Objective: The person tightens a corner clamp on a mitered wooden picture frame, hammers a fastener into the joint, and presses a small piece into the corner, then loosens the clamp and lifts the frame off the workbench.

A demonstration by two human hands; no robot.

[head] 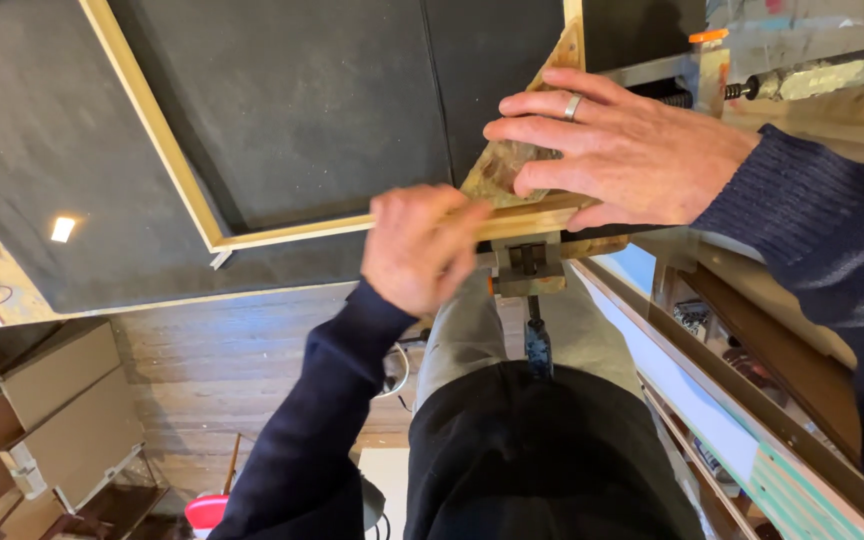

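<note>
A pale wooden frame (282, 232) lies on a dark bench top (302, 110). Its near rail has its long axis running from 9 o'clock to 3 o'clock, rising slightly toward 3; its side rail runs up toward 11 o'clock. At the corner near 2 o'clock sits a worn triangular wooden block (512, 160), its point toward 12. The right hand (622, 150) lies flat on that block, fingers spread toward 9 o'clock. The left hand (417, 245) is curled, pinching the near rail. A clamp (527, 268) grips the rail just below, toward 6.
</note>
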